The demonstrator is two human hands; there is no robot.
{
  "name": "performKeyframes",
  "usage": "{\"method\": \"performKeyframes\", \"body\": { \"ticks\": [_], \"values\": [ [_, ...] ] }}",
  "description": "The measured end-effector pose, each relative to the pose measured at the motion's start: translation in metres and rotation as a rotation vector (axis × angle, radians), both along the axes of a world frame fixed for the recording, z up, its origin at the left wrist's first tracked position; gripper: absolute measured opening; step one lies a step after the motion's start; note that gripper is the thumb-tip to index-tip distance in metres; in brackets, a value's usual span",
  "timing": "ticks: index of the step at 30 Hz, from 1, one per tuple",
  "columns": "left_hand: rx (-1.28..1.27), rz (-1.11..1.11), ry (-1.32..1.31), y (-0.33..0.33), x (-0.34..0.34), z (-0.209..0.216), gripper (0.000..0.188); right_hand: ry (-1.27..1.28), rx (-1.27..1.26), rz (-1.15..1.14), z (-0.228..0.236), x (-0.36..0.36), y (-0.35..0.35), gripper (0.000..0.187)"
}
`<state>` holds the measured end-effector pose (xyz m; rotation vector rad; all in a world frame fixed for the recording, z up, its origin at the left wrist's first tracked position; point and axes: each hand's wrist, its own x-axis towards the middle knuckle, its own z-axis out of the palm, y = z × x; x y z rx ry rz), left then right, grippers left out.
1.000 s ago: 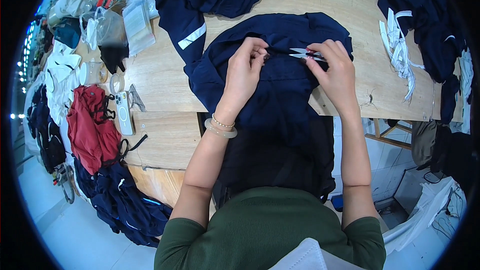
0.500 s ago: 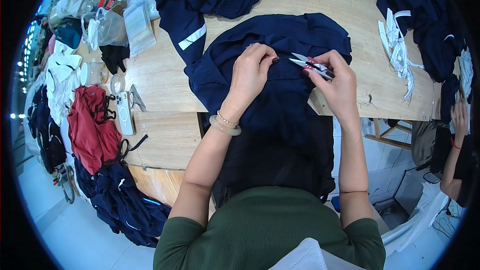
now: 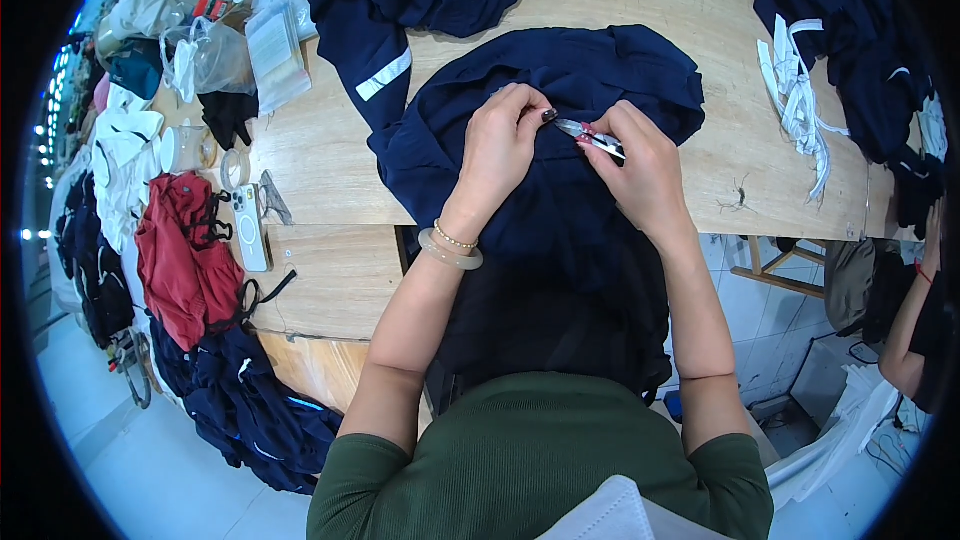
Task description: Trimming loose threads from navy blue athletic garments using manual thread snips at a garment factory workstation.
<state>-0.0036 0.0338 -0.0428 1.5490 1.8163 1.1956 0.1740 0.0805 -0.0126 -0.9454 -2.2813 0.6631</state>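
Left hand [image 3: 500, 140]: fingertips pinched over navy garment [image 3: 562, 172] (on what, can't tell) | right hand [image 3: 642, 162]: gripping snips [image 3: 590, 135] close by

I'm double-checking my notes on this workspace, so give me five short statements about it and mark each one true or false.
1. The right hand holds small silver metal thread snips with red on the handle. True.
2. The tips of the snips are close to the left hand. True.
3. The rectangular smartphone with a pale back lies right of the right hand. False: it lies left of the left hand, on the pale wooden table.
4. A dark navy fabric garment lies beneath both hands. True.
5. The tangled white fabric strips lie left of the left hand. False: they lie right of the right hand.
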Motion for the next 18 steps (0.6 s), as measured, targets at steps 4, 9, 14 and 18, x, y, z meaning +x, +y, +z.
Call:
{"method": "performKeyframes", "body": {
  "ticks": [4,9,14,18],
  "values": [
    [-0.002,-0.009,-0.006,0.0,-0.001,-0.001,0.004,0.012,0.021,0.009,-0.002,-0.002,0.001,0.025],
    [-0.009,-0.021,0.004,0.0,-0.001,-0.001,0.003,0.023,0.042,0.018,-0.003,-0.004,0.001,0.026],
    [0.008,0.101,-0.214,-0.005,-0.002,0.005,0.004,0.12,-0.063,-0.034,-0.002,0.004,0.005,0.021],
    [0.031,0.083,-0.246,-0.017,0.005,0.022,0.013,0.535,-0.436,-0.251,0.0,0.026,0.018,0.016]
  ]
}}
